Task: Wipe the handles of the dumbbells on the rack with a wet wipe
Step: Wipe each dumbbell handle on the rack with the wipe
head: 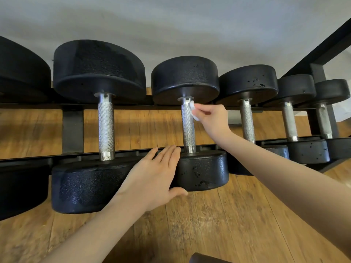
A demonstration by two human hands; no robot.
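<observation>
Head view: two hands at the middle dumbbell on the rack.

The right hand pinches a white wet wipe against the far end of the knurled handle of the middle dumbbell, just under its far head. The left hand lies flat with straight fingers on the near head's left edge, thumb under its lower rim, filling the narrow gap to the larger dumbbell on its left. The hands are apart. The rack rails cross behind the handles; open wooden floor lies below. Smaller dumbbells sit close on the right.
</observation>
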